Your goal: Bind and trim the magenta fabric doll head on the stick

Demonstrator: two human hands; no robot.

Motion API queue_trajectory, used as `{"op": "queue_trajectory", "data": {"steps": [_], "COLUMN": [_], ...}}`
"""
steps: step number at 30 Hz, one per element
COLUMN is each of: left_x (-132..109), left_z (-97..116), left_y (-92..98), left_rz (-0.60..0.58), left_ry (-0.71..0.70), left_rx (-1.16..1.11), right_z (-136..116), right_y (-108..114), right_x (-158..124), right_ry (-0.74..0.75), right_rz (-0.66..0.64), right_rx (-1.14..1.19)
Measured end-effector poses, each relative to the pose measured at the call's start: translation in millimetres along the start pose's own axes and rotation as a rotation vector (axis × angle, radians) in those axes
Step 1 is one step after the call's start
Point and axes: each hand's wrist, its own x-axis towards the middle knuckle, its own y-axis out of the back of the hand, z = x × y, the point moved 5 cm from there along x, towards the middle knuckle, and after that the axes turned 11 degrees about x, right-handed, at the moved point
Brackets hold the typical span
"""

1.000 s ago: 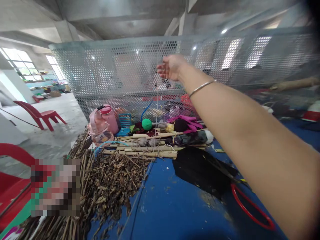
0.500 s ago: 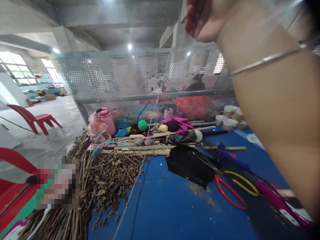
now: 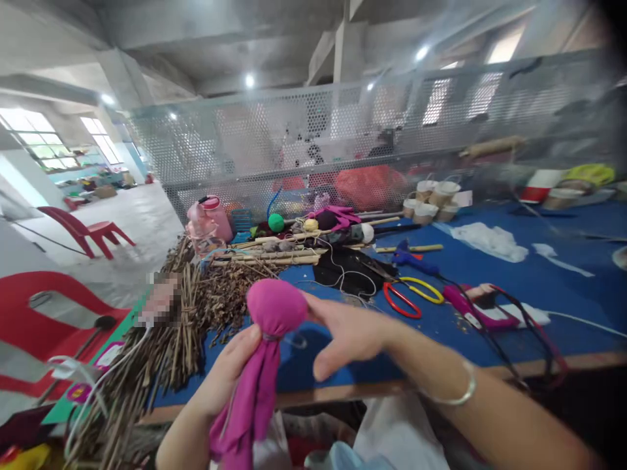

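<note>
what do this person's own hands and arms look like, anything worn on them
The left hand has no glove and shows no jewellery at its wrist. The right hand is gloveless too, with a slim, shiny silver-coloured bangle worn above the wrist. No sleeves are in view. Any finer pattern on the bangle is too small to tell.

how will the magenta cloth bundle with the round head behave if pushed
The round magenta cloth head looks smooth and filled out, so it would probably hold its shape. The magenta cloth tail hangs in loose folds, so it likely flops. The thin greyish tie around the neck may keep the gathers bunched.
</note>
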Motion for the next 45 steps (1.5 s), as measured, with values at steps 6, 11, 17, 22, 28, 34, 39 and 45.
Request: {"op": "queue_trajectory", "data": {"steps": [6,11,17,22,28,34,39,45], "left_x": [7.1,13.8,19.3,1.8,-18.7,18.1,25.7,22.2], "left_z": [0.8,-9.5,-16.4,-13.6,-22.9,-18.4,-9.3,-9.0], "left_y": [-16.7,-12.1,-17.1,-40.1,-79.9,-47.6,-24.1,-29.2], "left_rz": [-0.055,-0.039,-0.052,-0.271,-0.683,-0.325,-0.107,-0.022], "left_ry": [-0.018,0.004,-0.020,-0.065,-0.119,-0.229,-0.272,-0.264], "left_rx": [-0.064,-0.071,-0.024,0.134,0.436,0.443,0.376,0.268], "right_z": [49.6,43.3,42.9,67.1,41.5,-56.1,-36.2,3.3], "right_y": [-55.6,-36.5,-28.8,-15.3,7.2,-2.5,-13.0,-15.1], "right_x": [-7.9,-41.8,-57.5,-42.0,17.3,26.7,-28.1,-45.2], "right_ry": [-0.092,-0.191,-0.237,-0.430,-0.513,-0.063,0.012,0.008], "right_rz": [0.122,0.631,0.742,0.314,-0.247,0.141,0.648,0.861], "right_rx": [0.678,0.547,0.264,0.094,-0.014,-0.875,-0.798,-0.576]}}
